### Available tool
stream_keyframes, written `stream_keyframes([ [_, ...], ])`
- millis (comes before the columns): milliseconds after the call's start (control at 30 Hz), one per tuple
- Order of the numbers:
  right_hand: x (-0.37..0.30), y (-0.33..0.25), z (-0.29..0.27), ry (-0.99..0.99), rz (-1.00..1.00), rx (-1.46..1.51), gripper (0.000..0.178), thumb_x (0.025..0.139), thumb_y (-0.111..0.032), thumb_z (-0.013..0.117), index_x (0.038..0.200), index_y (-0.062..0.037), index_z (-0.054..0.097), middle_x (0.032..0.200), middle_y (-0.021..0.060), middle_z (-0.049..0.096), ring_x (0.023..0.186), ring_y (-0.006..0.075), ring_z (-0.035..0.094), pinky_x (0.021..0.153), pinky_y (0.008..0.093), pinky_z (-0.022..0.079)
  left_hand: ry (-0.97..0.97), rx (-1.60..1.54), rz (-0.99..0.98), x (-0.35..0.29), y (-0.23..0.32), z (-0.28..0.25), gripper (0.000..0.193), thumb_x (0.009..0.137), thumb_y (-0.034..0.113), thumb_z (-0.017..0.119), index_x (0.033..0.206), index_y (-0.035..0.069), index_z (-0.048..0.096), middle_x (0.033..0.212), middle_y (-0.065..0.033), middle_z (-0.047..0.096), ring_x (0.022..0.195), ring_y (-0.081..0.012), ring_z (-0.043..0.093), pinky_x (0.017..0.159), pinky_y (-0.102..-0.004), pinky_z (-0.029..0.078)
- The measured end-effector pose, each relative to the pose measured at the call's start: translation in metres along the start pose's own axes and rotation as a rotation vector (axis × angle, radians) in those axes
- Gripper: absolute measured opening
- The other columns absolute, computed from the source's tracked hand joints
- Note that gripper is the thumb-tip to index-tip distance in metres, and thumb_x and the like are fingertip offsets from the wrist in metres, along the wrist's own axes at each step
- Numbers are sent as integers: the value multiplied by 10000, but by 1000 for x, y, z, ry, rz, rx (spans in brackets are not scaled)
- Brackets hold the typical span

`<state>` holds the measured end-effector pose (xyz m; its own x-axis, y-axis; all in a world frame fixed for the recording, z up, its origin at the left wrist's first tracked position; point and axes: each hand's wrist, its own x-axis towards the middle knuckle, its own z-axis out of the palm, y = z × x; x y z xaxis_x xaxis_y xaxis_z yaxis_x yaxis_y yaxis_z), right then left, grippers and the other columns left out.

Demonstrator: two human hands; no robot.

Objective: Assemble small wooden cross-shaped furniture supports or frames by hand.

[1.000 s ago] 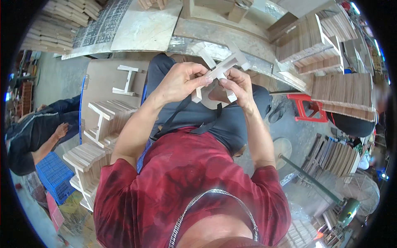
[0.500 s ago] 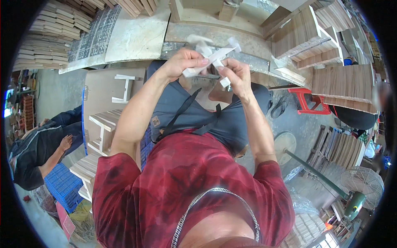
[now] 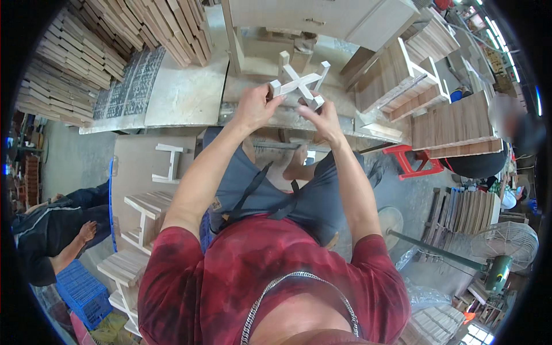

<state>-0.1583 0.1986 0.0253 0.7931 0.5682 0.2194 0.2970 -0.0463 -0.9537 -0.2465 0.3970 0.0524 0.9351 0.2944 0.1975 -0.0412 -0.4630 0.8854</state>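
Observation:
A pale wooden cross-shaped leg frame (image 3: 299, 84), with two crossed bars and short square posts at their ends, is held over the front edge of the workbench (image 3: 187, 95). My left hand (image 3: 257, 107) is closed on its left corner, thumb along the near side. My right hand (image 3: 324, 119) grips the near right corner, with the thumb in front and the fingers mostly hidden behind the wood. The posts on the far side point up and away from me.
Stacked wooden slats (image 3: 167, 29) fill the bench's far left. At right are wooden box-like pieces (image 3: 385, 80), a red stool (image 3: 405, 161) and a standing fan (image 3: 506, 247). Small wooden stools (image 3: 150, 210) stand on my left, near another person (image 3: 63, 230) and a blue crate (image 3: 83, 293).
The wooden frame has turned and moved slightly farther over the bench, and its crossed shape now shows clearly. Both hands have shifted their hold to its corners. The whole view has tilted upward.

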Motion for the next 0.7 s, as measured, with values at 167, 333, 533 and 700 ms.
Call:
stream_keyframes([
  [167,58,-16,-24,180,-117,-645,396,764,-336,829,776,28,674,762,219,668,692,377,657,652,431,517,64,198,127,58,-5,0,316,882,267,737,927,-42,684,732,-191,667,637,-297,642,635,-383,496],
  [333,99,-1,-31,285,-192,-678,452,777,-366,822,724,50,653,663,217,645,643,378,656,628,439,517,101,321,129,110,-7,8,337,873,270,743,887,-61,681,760,-232,673,692,-362,672,654,-427,504],
  [533,111,-1,-40,190,-110,-743,468,788,-381,813,723,58,664,675,229,644,661,398,652,641,445,520,67,328,119,121,-9,7,370,867,292,747,881,-72,682,767,-246,670,714,-391,675,666,-438,507],
  [700,121,-11,-43,141,-150,-777,476,778,-386,816,727,66,677,674,243,643,654,409,646,639,446,522,53,288,65,124,-11,4,353,858,292,747,881,-55,687,784,-245,675,741,-389,681,681,-444,511],
])
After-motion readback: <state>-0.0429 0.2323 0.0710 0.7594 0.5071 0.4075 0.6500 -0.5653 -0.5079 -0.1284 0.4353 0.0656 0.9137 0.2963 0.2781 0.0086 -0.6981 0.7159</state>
